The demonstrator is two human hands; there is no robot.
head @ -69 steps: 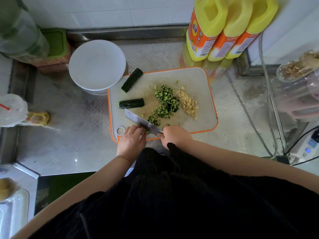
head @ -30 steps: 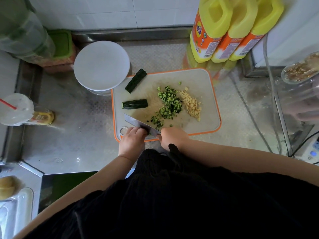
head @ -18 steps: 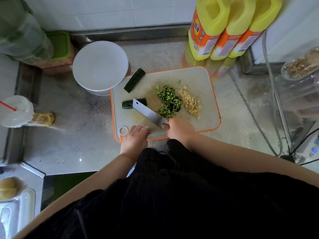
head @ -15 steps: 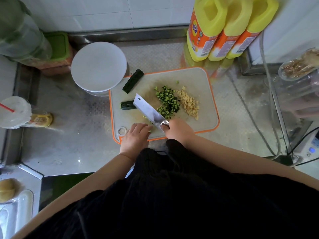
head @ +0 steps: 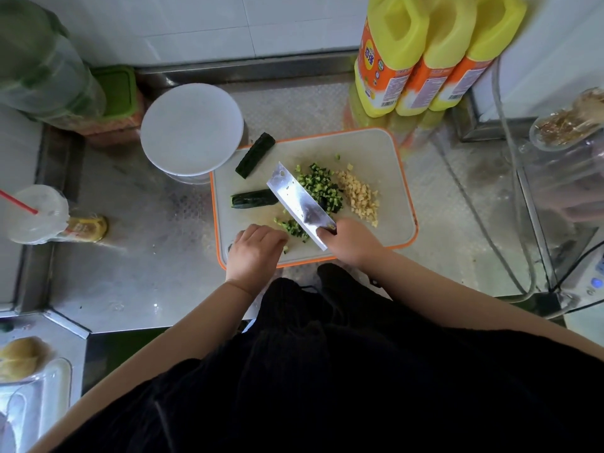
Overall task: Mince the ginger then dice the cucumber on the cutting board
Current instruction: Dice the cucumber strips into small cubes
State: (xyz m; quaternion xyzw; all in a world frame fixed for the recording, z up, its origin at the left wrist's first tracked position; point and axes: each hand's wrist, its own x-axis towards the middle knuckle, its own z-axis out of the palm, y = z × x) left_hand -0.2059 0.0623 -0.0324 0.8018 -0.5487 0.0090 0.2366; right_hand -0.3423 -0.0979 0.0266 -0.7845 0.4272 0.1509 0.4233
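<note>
Head view: the right hand point(head: 351, 245) is clenched around the handle of a cleaver point(head: 299, 204), wrist bent inward, the blade angled up and to the left over the orange-rimmed cutting board point(head: 382, 152). The left hand point(head: 255, 248) rests knuckles-up at the board's near left corner, fingers curled loosely, grasping nothing visible, just beside a small heap of cut cucumber point(head: 294, 227). The main diced cucumber pile point(head: 322, 188) lies mid-board, touching the minced ginger point(head: 359, 197) on its right. 2 uncut cucumber pieces point(head: 253, 199) lie toward the board's left.
</note>
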